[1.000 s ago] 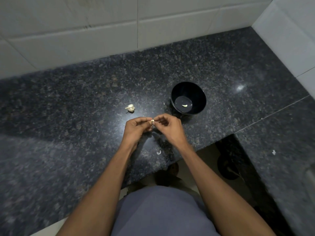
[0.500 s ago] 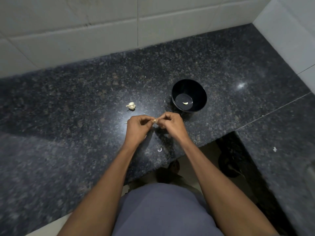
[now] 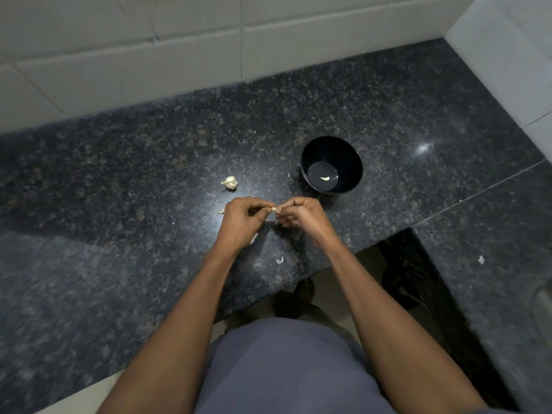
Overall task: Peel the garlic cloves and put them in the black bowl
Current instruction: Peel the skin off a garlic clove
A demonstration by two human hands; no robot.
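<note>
Over the dark granite counter (image 3: 119,204), my left hand (image 3: 242,222) and my right hand (image 3: 301,218) meet fingertip to fingertip and pinch one small pale garlic clove (image 3: 273,209) between them. The black bowl (image 3: 355,162) stands just beyond my right hand, with a single peeled clove (image 3: 324,179) lying on its bottom. A partly broken garlic bulb (image 3: 230,183) lies on the counter beyond my left hand.
Bits of garlic skin lie on the counter: one (image 3: 280,260) near the front edge, one (image 3: 221,212) left of my left hand, one (image 3: 481,259) on the right-hand counter section. White tiled walls close the back and right sides.
Both hands have stayed together on the clove, with only small finger movements. A skin fragment now shows left of my left hand. The view has shifted slightly.
</note>
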